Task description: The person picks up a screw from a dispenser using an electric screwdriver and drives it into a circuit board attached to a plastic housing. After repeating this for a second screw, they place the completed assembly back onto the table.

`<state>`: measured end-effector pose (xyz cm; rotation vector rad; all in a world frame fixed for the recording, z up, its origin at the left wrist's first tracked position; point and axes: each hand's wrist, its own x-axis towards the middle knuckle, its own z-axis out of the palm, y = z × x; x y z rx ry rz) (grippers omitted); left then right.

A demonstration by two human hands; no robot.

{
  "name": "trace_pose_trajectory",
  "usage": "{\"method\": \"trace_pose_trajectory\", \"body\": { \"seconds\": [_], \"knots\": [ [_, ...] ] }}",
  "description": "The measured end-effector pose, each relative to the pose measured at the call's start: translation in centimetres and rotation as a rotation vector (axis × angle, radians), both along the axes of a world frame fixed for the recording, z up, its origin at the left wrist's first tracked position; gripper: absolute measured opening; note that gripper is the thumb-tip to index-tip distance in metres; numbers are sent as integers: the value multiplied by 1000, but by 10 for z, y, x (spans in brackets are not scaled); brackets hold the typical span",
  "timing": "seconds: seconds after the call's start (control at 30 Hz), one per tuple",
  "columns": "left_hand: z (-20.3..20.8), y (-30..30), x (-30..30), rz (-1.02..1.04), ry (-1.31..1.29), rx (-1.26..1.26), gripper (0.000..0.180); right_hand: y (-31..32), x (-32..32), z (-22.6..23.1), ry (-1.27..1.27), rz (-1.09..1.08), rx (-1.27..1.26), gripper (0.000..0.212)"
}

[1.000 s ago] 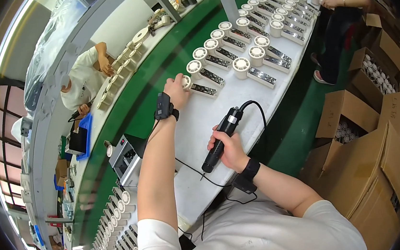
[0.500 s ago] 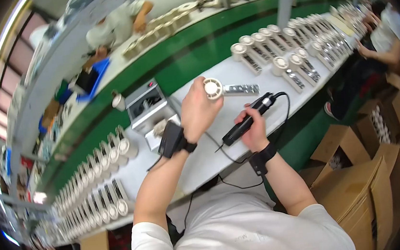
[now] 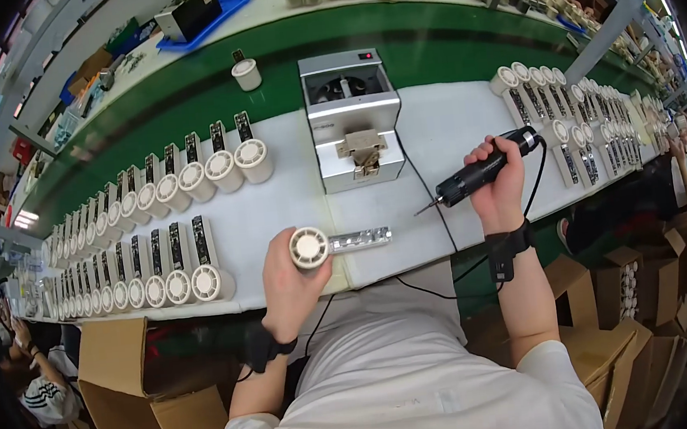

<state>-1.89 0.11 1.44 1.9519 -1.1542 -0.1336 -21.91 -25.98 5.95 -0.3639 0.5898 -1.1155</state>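
My left hand [image 3: 288, 282] is wrapped round the round, vented head of a white unit [image 3: 310, 247]. From that head a flat strip [image 3: 362, 238] with shiny and dark parts points right, over the near edge of the table. My right hand [image 3: 500, 187] grips a black electric screwdriver [image 3: 481, 178]; its thin bit points left and a little down, apart from the unit. Between and beyond my hands stands a grey metal box-shaped machine [image 3: 354, 122] with an opening on top and a small metal block in front.
Rows of similar white units with exposed circuit boards [image 3: 191, 179] stand on the left of the white table [image 3: 277, 212]. More rows [image 3: 559, 94] lie at right. A single white unit [image 3: 246, 73] sits on the green surface beyond. Open cardboard boxes [image 3: 190, 419] flank me; co-workers sit at both sides.
My view has swung left and levelled. My left hand has come down nearer my body with the white unit, away from the machine. The screwdriver stays in my right hand, now farther from the unit.
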Motion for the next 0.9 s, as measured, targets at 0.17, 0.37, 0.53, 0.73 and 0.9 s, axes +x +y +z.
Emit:
{"method": "trace_pose_trajectory", "body": {
  "seconds": [0.17, 0.37, 0.53, 0.73, 0.9],
  "knots": [
    [-9, -16, 3, -22, -39, -123, 62, -9, -21, 10, 350, -36, -372, 26],
    [-13, -12, 3, -21, 7, -125, 64, -80, -77, 95, 797, 25, -756, 33],
    [-17, -14, 4, -24, -33, -173, 63, -99, -142, 131, 1176, 67, -854, 34],
    [-15, -13, 3, -26, -20, -162, 63, -81, -209, 92, 1292, 182, -691, 31],
    [-17, -12, 3, -22, -12, -148, 63, -64, -245, 69, 1299, 262, -527, 29]
  ]
}}
